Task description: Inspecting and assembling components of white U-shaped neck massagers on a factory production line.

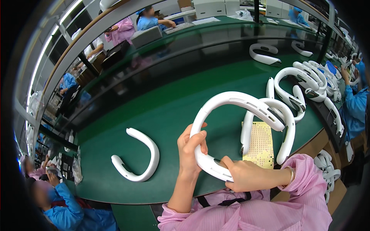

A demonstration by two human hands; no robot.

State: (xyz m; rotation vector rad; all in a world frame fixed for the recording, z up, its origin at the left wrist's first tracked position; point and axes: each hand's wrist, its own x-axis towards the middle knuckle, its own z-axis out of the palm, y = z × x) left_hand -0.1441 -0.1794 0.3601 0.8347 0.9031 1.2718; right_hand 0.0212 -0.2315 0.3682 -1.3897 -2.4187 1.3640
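A white U-shaped neck fan [227, 98] with slotted vents is held up over the green table in both hands. My left hand [191, 148] wraps round the side of its curve, thumb across the front. Lower down, my right hand [243, 173] grips the near end, its fingers closed by a dark glossy patch. The far end of the fan points to the right, over another neck fan [289, 127] lying on the table. Partly under that one is a yellow printed sheet [257, 148]. To the left, a separate neck fan [155, 156] lies by itself.
The green table [100, 127] curves round in front of me. More neck fans [295, 77] are heaped at the right, beside a dark conveyor belt [327, 119]. A cardboard box [339, 192] with white parts stands at the lower right. Co-workers sit at both sides and beyond the table.
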